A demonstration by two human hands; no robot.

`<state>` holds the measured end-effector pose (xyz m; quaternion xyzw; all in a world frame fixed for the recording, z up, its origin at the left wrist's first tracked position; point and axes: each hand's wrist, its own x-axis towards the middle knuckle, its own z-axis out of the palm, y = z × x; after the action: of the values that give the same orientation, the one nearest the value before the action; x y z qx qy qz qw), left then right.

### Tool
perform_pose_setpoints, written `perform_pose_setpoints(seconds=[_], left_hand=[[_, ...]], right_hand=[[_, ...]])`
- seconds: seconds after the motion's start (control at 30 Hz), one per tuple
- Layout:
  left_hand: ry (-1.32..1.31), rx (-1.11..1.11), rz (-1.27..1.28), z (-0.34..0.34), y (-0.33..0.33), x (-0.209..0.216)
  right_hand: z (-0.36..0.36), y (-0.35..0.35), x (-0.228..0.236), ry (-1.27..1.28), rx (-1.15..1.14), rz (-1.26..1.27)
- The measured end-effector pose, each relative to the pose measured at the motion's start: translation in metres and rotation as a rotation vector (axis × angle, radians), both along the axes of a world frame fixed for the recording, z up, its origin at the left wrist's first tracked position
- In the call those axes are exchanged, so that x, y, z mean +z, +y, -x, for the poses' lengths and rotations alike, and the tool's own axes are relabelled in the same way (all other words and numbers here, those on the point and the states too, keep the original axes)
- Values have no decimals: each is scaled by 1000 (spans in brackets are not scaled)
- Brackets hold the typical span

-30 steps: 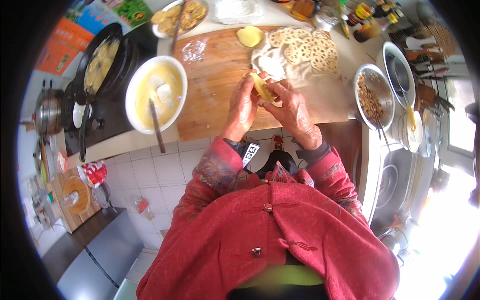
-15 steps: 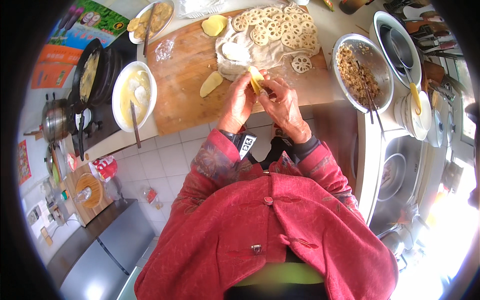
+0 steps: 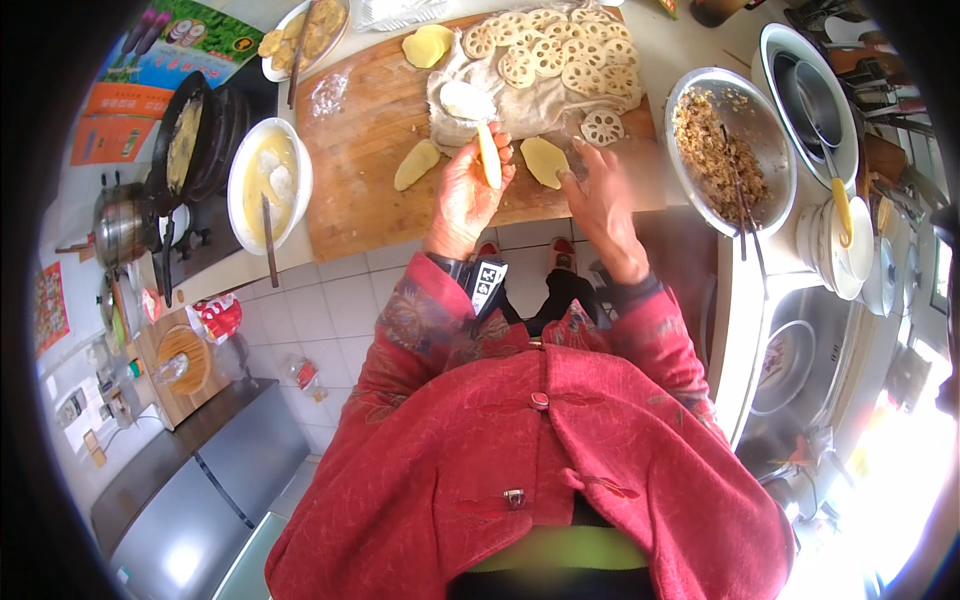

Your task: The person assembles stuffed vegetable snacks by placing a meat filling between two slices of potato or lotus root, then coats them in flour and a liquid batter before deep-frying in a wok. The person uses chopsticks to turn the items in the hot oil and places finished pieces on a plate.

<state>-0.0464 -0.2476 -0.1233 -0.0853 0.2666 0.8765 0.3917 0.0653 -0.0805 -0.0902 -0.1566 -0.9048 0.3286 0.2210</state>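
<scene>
Edge-on between the thumb and fingers of my left hand [image 3: 468, 198] is a pale yellow potato slice [image 3: 489, 156], held above the wooden cutting board [image 3: 370, 130]. My right hand [image 3: 606, 205] is apart from it, fingers extended and slightly blurred. Its thumb is at the edge of another potato slice [image 3: 545, 162] lying flat on the board. A third potato slice [image 3: 416, 165] lies left of my left hand, and a small stack of slices [image 3: 428, 46] is farther back. Just beyond my left hand, a white oval piece [image 3: 467, 101] rests on a beige cloth [image 3: 455, 75].
Lotus root slices [image 3: 550, 48] cover the cloth. At right stands a steel bowl [image 3: 780, 180] of crumbly brown filling with chopsticks. On the left are a white bowl [image 3: 237, 200] of yellow batter, a black frying pan [image 3: 160, 165] on the stove, and a plate of fried pieces [image 3: 342, 28].
My hands have come apart; the right has moved right. A potato slice now shows flat on the board beside it. My left hand keeps a slice, turned edge-on.
</scene>
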Motion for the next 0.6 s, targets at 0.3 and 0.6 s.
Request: perform_pose_setpoints(seconds=[0.3, 0.6], left_hand=[[-42, 13, 226, 3, 17, 13], [34, -212, -91, -7, 65, 48]], right_hand=[[-192, 30, 101, -69, -166, 187], [-191, 112, 66, -324, -402, -457]])
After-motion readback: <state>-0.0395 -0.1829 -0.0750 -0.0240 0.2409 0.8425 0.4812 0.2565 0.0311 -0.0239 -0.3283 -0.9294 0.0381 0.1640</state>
